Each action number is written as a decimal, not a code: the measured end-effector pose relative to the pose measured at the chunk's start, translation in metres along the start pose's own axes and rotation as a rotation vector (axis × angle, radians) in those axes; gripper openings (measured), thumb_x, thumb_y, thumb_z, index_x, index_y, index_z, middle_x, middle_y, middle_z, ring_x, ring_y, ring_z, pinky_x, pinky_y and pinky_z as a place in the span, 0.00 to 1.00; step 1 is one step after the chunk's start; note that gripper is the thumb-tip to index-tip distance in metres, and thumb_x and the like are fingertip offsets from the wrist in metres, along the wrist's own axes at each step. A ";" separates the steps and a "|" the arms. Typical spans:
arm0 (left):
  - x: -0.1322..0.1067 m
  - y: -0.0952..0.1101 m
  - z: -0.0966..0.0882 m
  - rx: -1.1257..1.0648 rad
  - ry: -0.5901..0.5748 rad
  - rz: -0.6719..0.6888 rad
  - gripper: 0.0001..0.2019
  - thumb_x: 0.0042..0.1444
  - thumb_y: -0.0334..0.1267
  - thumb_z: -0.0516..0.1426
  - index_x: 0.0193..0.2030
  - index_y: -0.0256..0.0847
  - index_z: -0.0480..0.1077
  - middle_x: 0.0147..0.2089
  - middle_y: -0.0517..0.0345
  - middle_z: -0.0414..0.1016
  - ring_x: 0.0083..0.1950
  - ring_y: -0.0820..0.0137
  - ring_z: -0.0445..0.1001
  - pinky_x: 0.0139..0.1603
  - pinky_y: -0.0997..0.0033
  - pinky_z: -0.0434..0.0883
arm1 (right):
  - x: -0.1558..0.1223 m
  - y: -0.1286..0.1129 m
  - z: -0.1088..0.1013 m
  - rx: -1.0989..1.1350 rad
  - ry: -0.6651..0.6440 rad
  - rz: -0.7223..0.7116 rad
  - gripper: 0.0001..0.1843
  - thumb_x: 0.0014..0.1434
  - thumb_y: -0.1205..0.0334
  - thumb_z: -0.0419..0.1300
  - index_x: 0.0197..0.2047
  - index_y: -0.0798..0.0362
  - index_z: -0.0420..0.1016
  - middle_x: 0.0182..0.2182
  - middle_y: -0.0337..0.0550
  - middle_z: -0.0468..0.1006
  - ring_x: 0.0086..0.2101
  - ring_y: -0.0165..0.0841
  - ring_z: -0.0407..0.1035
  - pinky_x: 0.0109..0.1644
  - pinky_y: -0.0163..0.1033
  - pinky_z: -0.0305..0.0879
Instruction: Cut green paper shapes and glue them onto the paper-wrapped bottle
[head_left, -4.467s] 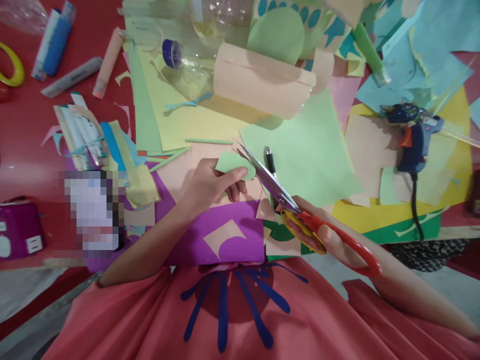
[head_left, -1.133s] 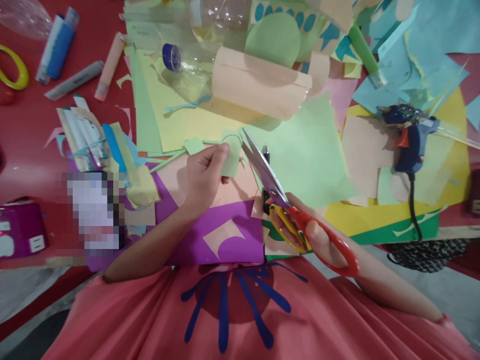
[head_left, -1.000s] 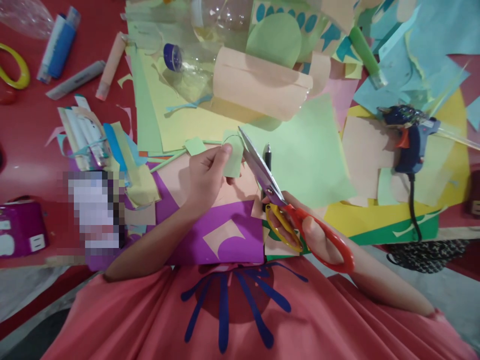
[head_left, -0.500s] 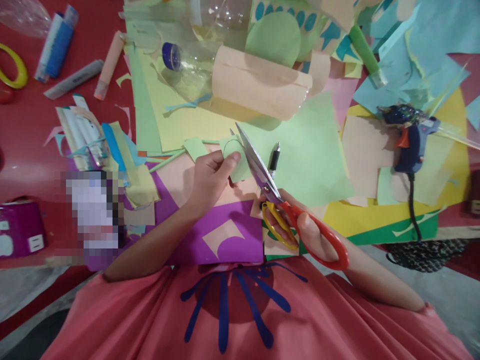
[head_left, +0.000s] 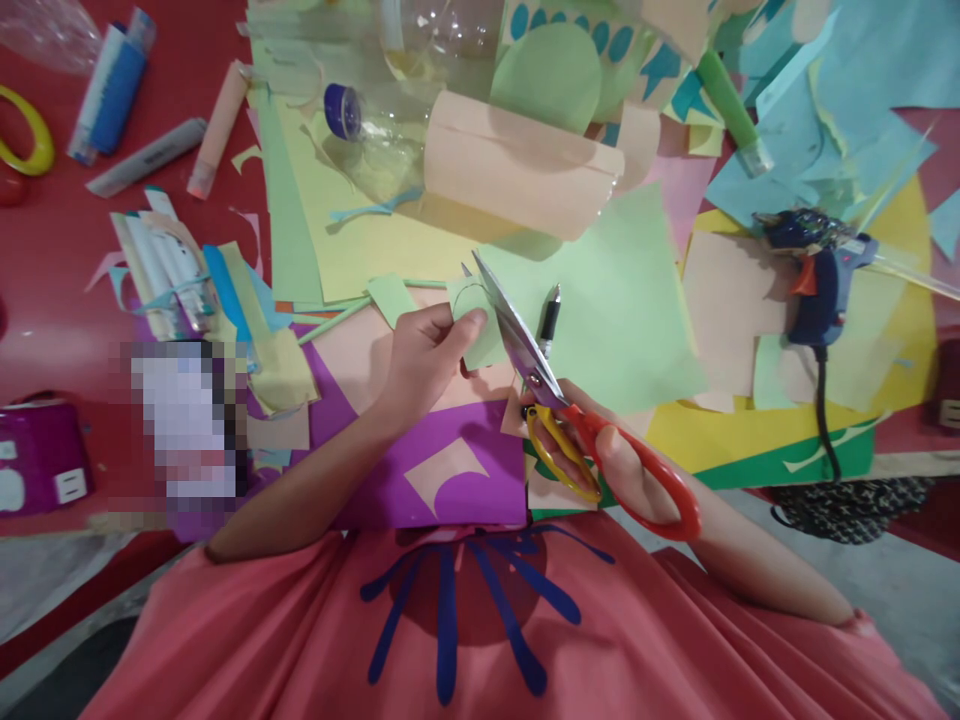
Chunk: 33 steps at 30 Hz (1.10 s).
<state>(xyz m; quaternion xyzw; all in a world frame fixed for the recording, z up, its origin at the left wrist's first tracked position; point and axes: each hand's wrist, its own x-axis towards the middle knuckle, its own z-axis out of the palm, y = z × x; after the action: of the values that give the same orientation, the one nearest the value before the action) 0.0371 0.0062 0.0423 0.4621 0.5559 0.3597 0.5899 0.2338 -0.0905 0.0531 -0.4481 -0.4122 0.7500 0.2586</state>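
Note:
Between the thumb and fingers of my left hand is a small piece of light green paper with a curved line drawn on it. My right hand has its fingers through the handles of a pair of scissors, one handle red and one yellow. The scissor blades are parted and point away from me, right at the paper's edge. A black pen lies just beyond the blades on a light green sheet. Below my left hand, a peach paper scrap rests on purple paper.
A plastic bottle wrapped in peach paper lies at the back. To the right is a glue gun with its cord hanging toward the edge. Several markers and a phone are on the left.
The green paper has turned slightly and shifted a little to the right with my left hand. The scissors stay almost in place, their blades still parted.

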 end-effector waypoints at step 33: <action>0.005 -0.006 -0.003 -0.153 -0.101 0.025 0.18 0.52 0.50 0.63 0.21 0.38 0.69 0.17 0.64 0.67 0.16 0.80 0.63 0.13 0.81 0.62 | -0.003 -0.007 -0.006 -0.014 0.014 -0.014 0.38 0.57 0.24 0.53 0.56 0.46 0.70 0.31 0.35 0.64 0.20 0.21 0.46 0.16 0.29 0.44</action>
<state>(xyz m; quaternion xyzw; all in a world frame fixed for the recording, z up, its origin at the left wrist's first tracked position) 0.0341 0.0095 0.0348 0.4401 0.4904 0.3847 0.6463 0.2403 -0.0867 0.0587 -0.4522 -0.4190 0.7419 0.2636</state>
